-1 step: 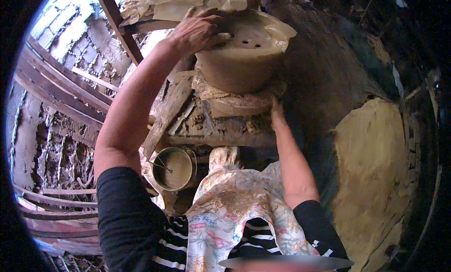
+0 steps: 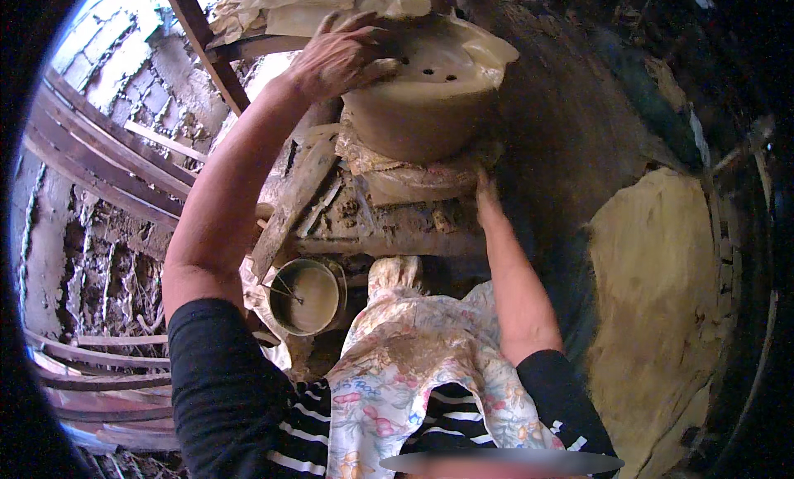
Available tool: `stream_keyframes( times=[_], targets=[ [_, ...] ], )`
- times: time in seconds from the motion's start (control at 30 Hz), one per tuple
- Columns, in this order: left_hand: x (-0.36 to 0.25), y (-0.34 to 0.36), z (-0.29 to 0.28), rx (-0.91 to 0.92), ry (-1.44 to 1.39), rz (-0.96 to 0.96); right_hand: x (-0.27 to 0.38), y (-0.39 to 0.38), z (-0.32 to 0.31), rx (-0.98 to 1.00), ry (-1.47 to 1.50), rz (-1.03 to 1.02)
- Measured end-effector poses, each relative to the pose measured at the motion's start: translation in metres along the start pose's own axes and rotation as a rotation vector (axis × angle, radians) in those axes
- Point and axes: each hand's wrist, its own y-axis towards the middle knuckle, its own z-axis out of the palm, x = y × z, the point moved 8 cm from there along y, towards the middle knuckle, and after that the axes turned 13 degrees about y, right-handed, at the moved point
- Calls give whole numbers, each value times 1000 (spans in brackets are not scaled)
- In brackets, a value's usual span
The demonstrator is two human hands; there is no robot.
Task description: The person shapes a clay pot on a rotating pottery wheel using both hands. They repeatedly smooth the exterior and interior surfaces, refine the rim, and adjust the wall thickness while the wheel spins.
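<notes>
A wide wet clay pot (image 2: 418, 123) stands in front of me, with a few dark holes showing on its inner surface and a flared, uneven lip at the right. My left hand (image 2: 341, 57) rests at the pot's left rim, fingers stretched out and apart. Beneath the pot lies a ragged, clay-caked sheet (image 2: 360, 152) on a round turntable-like base (image 2: 413, 187). Low down, my right hand (image 2: 485, 185) touches the right edge of that base; its fingers are mostly hidden behind it.
A bucket of murky water (image 2: 308, 297) with a thin wire handle stands nearer me, left of centre. Worn boards (image 2: 289, 202) lie beside the base. Cloth-like sheets (image 2: 289, 11) cover a wooden frame at the back left. A large tan sheet (image 2: 653, 305) lies at the right.
</notes>
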Motion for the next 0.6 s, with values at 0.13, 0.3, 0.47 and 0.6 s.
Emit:
stream_keyframes(
  times=[0.13,0.3,0.47,0.6],
  targets=[
    [-11,-28,1,-157,37,-56,2,-5,7,5,-10,22],
    [-55,-22,-8,-161,37,-195,19,-51,31,-112,18,57],
    [-63,-31,-35,-487,-378,-379,31,-80,60,108,11,151],
    [-37,-70,-21,-506,-542,-667,38,-79,51,125,101,168]
  ],
)
